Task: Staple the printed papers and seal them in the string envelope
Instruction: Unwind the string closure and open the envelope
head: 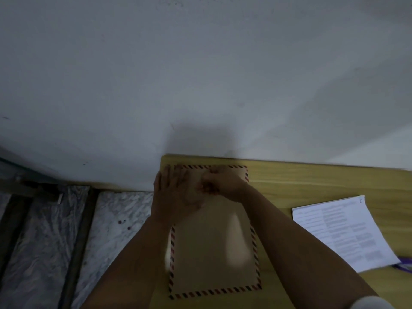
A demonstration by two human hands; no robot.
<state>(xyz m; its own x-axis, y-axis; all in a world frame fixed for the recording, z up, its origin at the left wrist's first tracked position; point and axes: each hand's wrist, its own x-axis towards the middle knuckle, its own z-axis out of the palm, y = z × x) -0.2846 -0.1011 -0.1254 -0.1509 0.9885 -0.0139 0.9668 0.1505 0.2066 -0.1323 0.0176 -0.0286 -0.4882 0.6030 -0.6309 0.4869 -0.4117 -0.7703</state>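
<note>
A brown envelope (211,253) with a red and dark striped border lies flat on the wooden table (312,181), its top end toward the wall. My left hand (176,197) lies flat on the envelope's upper left part, fingers spread. My right hand (220,184) sits at the envelope's top middle with fingers pinched together; the frame is blurred and I cannot make out the string. The printed papers (343,233) lie on the table to the right, apart from both hands.
A grey-white wall (200,74) rises directly behind the table. The table's left edge is beside my left hand, with a marble-patterned floor (44,241) below. A purple object (405,265) peeks out at the right edge under the papers.
</note>
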